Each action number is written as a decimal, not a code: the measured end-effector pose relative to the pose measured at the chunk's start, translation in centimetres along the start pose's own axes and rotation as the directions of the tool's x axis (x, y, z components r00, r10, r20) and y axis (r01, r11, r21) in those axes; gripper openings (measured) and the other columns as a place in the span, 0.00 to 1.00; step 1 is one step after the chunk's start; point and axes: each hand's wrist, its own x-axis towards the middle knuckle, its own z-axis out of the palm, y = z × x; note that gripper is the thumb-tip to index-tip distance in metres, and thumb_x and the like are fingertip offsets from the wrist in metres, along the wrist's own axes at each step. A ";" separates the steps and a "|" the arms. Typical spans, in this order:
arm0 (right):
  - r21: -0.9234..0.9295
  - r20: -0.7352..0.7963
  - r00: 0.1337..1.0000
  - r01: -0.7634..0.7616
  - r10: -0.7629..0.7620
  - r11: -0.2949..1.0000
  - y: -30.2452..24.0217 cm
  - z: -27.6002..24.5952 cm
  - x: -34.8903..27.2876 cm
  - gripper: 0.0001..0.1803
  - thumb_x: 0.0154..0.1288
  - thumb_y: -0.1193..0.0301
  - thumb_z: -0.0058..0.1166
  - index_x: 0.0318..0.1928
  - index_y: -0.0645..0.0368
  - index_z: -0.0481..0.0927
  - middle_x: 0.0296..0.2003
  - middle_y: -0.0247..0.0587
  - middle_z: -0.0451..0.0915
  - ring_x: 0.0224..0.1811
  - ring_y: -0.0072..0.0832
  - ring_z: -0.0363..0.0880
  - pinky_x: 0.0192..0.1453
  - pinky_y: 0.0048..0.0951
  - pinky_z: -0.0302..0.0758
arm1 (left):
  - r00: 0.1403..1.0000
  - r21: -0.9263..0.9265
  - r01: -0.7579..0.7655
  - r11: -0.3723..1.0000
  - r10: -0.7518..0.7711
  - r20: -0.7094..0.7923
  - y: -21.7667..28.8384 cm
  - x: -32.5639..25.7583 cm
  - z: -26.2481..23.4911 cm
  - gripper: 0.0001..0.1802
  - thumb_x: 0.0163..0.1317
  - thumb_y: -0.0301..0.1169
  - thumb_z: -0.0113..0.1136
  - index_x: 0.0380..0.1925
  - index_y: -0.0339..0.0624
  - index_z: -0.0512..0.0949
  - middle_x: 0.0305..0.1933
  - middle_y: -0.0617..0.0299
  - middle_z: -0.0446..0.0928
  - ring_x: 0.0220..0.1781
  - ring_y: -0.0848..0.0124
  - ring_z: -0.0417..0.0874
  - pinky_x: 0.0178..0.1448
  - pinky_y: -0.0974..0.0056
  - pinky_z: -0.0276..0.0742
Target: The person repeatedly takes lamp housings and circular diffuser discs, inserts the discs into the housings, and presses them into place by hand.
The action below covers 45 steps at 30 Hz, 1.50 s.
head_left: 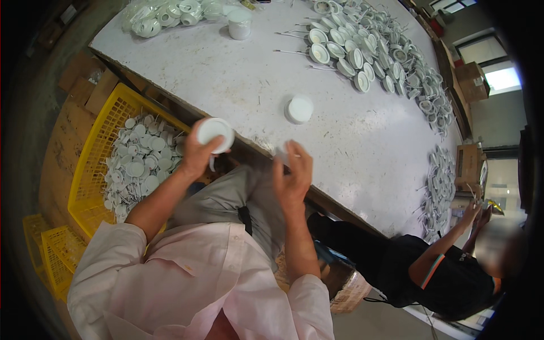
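Note:
My left hand [198,152] is closed round a white round light housing [216,135] with a raised rim, its thumb on the face; a short pale strip hangs below it. Just above the table's near edge is my right hand [294,175], slightly blurred. Between its fingers shows a thin whitish piece [282,156], too smeared to name. A short stack of white discs [299,109] stands on the white table [238,79] beyond my right hand.
A yellow plastic basket [85,181] full of small white discs with wires stands at my left. Several white lamp housings with wires [357,54] cover the table's far right. A bag of white rings [170,14] lies far left. A co-worker [447,272] in black works at right.

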 end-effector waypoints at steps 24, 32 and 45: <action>-0.332 -0.434 0.520 -0.852 0.736 0.406 16.5 -6.1 7.8 0.26 0.54 0.48 0.58 0.40 0.60 0.82 0.38 0.48 0.81 0.42 0.42 0.80 0.48 0.39 0.74 | 0.764 0.756 0.631 0.178 0.027 -0.644 -14.4 -5.7 -50.6 0.35 0.49 0.26 0.52 0.62 0.30 0.61 0.57 0.40 0.70 0.58 0.50 0.74 0.60 0.59 0.70; -0.421 -0.358 0.504 -0.839 0.786 0.346 18.2 -7.2 8.5 0.18 0.56 0.58 0.53 0.38 0.58 0.83 0.38 0.49 0.83 0.44 0.46 0.81 0.50 0.41 0.75 | 0.875 0.870 0.372 0.324 0.191 -0.445 -15.4 -4.2 -44.2 0.26 0.54 0.22 0.54 0.56 0.29 0.68 0.57 0.42 0.72 0.60 0.52 0.74 0.63 0.59 0.68; 0.133 -0.265 0.669 -0.688 0.695 0.713 7.6 -5.7 -3.4 0.09 0.63 0.70 0.53 0.31 0.64 0.74 0.25 0.37 0.77 0.27 0.22 0.74 0.35 0.25 0.72 | 0.781 0.218 0.214 0.952 -0.301 0.547 -2.1 -3.8 2.0 0.23 0.63 0.25 0.56 0.57 0.31 0.64 0.56 0.47 0.74 0.56 0.65 0.78 0.58 0.64 0.75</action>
